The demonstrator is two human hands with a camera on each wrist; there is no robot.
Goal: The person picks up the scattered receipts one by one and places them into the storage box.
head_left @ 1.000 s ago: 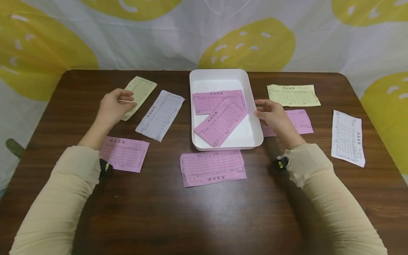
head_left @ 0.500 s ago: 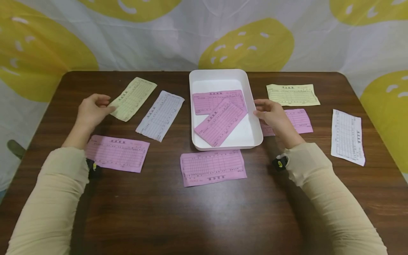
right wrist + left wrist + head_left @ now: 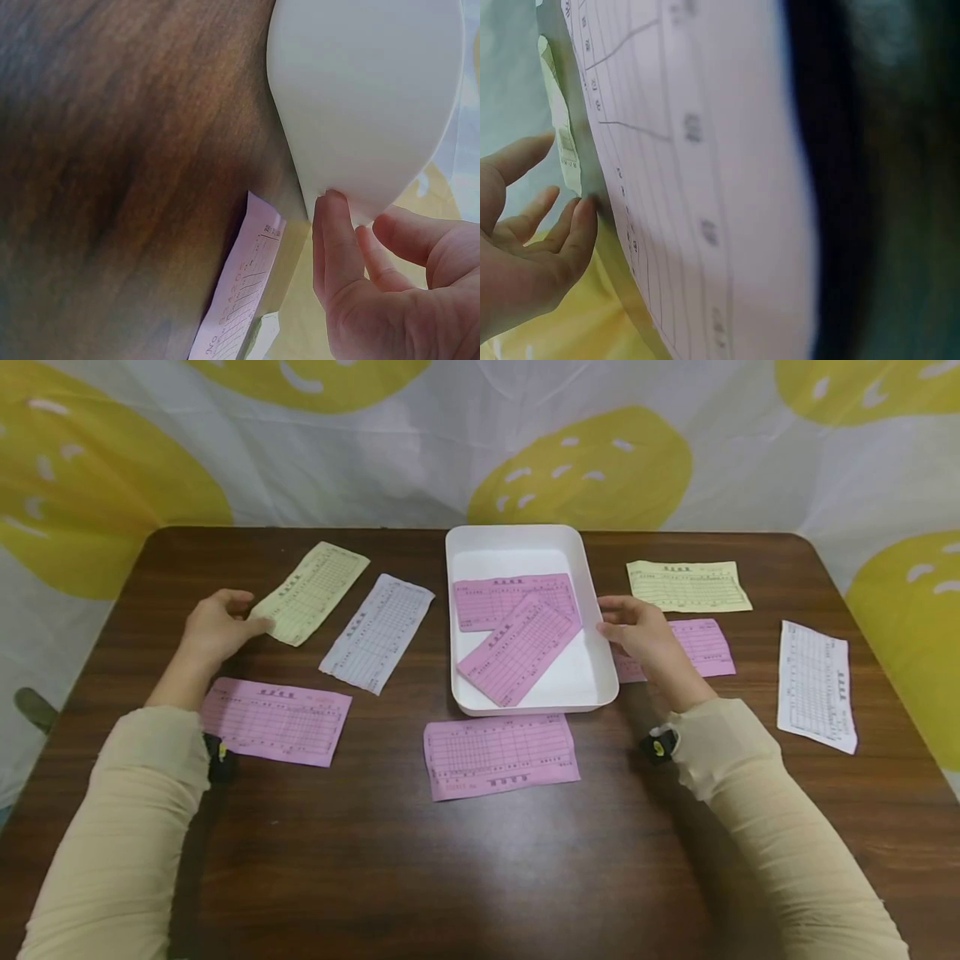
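Observation:
My left hand (image 3: pixel 213 631) is at the lower left edge of a yellow printed slip (image 3: pixel 311 593). In the left wrist view its thumb and fingers (image 3: pixel 581 232) stand apart, with nothing seen between them; whether a fingertip touches the slip I cannot tell. A white tray (image 3: pixel 534 537) holds two overlapping pink slips (image 3: pixel 517 652). Against the tray's right wall rest the fingertips of my right hand (image 3: pixel 641 639), thumb spread from the fingers in the right wrist view. A pink slip (image 3: pixel 705 647) lies partly hidden beneath that hand.
A white slip (image 3: pixel 378 633) lies between the yellow slip and the tray. Pink slips lie near the left wrist (image 3: pixel 277 722) and before the tray (image 3: pixel 501 757). To the right are a yellow slip (image 3: pixel 688 587) and a white slip (image 3: pixel 816 687). A lemon-print cloth (image 3: pixel 375 460) hangs behind the table.
My left hand has moved left and slightly down, from over the yellow slip to its lower left edge. My right hand and the tray have stayed in place.

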